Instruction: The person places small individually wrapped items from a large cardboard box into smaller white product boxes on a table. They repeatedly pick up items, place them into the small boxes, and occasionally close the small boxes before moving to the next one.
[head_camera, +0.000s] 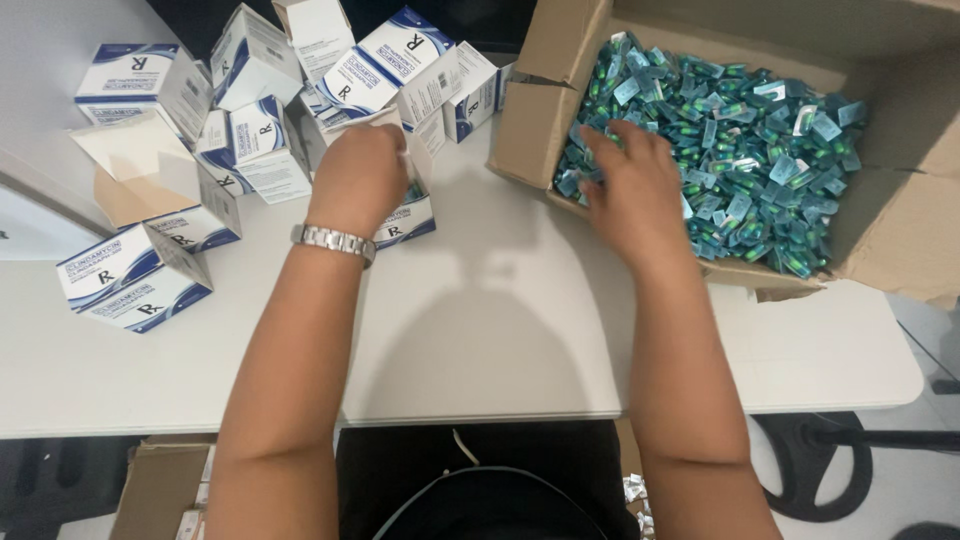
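1. The left hand (362, 172) is curled around a small white-and-blue carton (405, 215), holding it upright on the white table (480, 330), a metal watch (333, 241) on its wrist.
2. The right hand (635, 190) reaches over the near wall of the brown cardboard box (535, 110) on the right, fingers bent down into the heap of green-and-teal blister strips (745, 150); I cannot tell if it pinches any.
3. More white-and-blue cartons (250, 100) lie scattered on the far left, one open carton (135, 165) among them.
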